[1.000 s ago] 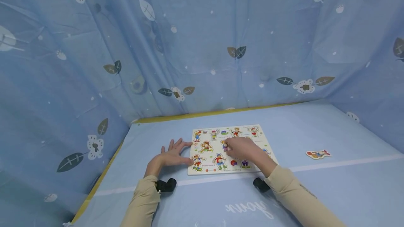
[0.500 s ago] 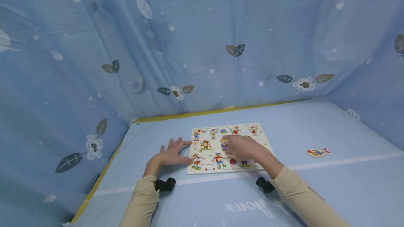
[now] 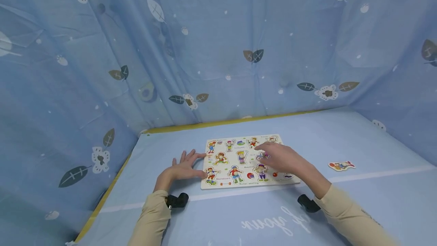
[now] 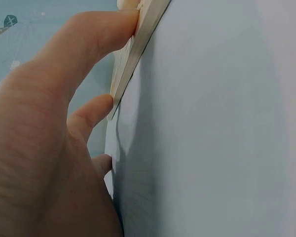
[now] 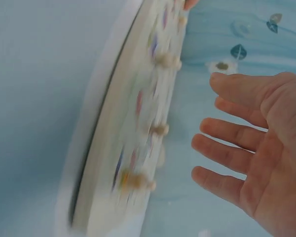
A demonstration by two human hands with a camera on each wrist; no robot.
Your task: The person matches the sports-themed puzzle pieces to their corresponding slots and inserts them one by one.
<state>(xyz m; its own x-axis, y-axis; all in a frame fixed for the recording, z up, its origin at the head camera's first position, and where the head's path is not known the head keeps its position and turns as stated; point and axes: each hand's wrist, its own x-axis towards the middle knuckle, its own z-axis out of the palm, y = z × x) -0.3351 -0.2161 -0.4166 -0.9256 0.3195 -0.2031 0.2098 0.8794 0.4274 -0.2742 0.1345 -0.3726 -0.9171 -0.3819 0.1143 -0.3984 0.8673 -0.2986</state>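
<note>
A wooden peg puzzle board (image 3: 246, 179) with small cartoon figure pieces lies flat on the blue table. My left hand (image 3: 186, 167) rests flat beside the board's left edge, its fingers (image 4: 96, 42) pressed against the board's side (image 4: 138, 49). My right hand (image 3: 280, 156) hovers over the right part of the board, fingers spread and holding nothing. In the right wrist view that hand (image 5: 256, 163) is open above the blurred board (image 5: 133, 143). One loose puzzle piece (image 3: 341, 166) lies on the table to the right.
Blue leaf-patterned curtains (image 3: 218, 48) close in the table on the left, back and right. A yellow strip (image 3: 222, 123) runs along the table's far edge and a white line (image 3: 375, 175) crosses the table's surface in front of the board.
My right hand has let go of a piece in the board's middle and moved right, opening its fingers. The left hand stays against the board's left edge.
</note>
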